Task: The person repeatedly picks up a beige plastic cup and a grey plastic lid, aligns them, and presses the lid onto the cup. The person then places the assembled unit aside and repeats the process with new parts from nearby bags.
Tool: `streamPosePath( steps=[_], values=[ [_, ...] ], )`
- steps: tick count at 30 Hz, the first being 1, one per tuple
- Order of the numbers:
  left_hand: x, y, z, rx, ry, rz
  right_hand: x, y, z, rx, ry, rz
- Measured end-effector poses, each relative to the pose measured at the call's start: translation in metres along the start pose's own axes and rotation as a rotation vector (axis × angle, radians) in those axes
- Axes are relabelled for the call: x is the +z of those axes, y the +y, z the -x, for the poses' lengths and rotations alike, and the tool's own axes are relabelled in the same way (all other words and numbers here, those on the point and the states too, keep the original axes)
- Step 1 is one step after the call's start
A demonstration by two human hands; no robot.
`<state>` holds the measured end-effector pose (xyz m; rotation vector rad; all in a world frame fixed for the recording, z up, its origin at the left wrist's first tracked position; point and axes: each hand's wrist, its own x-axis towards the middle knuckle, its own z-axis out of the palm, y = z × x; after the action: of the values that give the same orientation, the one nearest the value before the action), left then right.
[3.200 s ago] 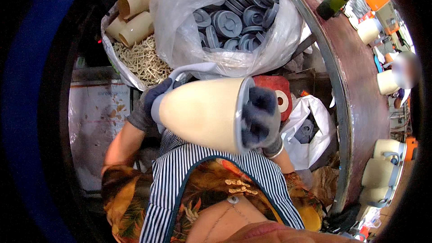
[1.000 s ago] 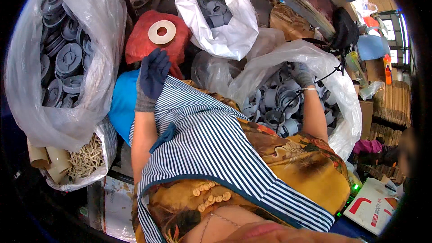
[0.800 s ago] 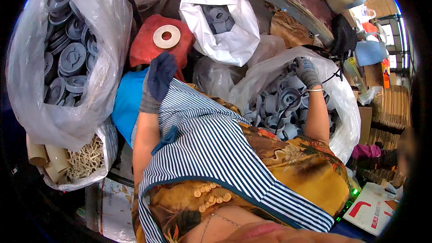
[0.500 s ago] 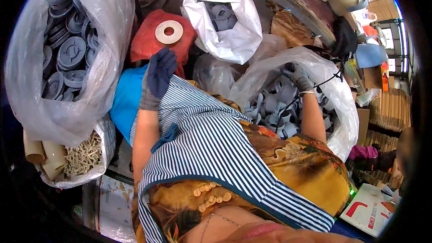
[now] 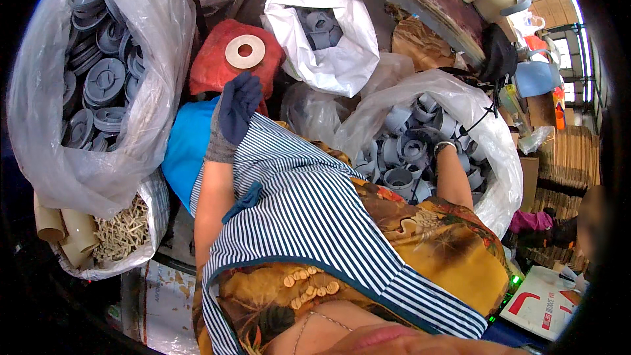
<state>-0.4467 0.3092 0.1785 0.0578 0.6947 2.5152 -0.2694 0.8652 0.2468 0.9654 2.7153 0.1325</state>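
Note:
My right hand point(image 5: 428, 139), in a dark-coated grey glove, is down inside a clear plastic bag point(image 5: 505, 177) of grey plastic pipe fittings. It touches a round grey fitting point(image 5: 414, 151); its fingers blend with the pieces, so their grip is unclear. My left hand point(image 5: 238, 108), gloved alike, is raised over my striped apron point(image 5: 289, 177). Its palm shows, the fingers slightly bent, with nothing visible in it. Just beyond its fingertips, a cream ring-shaped disc point(image 5: 258, 48) lies on a red sack point(image 5: 210, 59).
At the left stands a large clear bag point(image 5: 158, 39) of grey round caps. Below it, a white sack point(image 5: 158, 213) holds small beige pieces beside cardboard tubes point(image 5: 49, 217). A white sack point(image 5: 358, 59) with grey fittings sits at the far middle. Stacked cardboard point(image 5: 568, 158) is at right.
My right hand has moved down and slightly left, deeper among the fittings, and some pieces there have shifted. My left hand has barely moved.

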Motion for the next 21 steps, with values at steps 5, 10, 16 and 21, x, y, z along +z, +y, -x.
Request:
streamPosePath(
  steps=[5,10,16,21],
  values=[
    [-0.005,0.001,0.002,-0.004,0.021,0.033,-0.102,-0.045,0.021,0.054,-0.192,0.451],
    [0.000,0.002,0.005,0.031,0.101,0.028,-0.203,-0.166,0.068,-0.210,-0.131,0.696],
    [0.038,0.033,0.037,-0.159,-0.174,0.184,-0.164,-0.307,0.106,-1.497,0.481,-0.173],
    [0.072,0.057,0.082,0.074,0.045,0.074,-0.146,-0.396,0.132,-1.965,0.717,-0.055]
  ],
)
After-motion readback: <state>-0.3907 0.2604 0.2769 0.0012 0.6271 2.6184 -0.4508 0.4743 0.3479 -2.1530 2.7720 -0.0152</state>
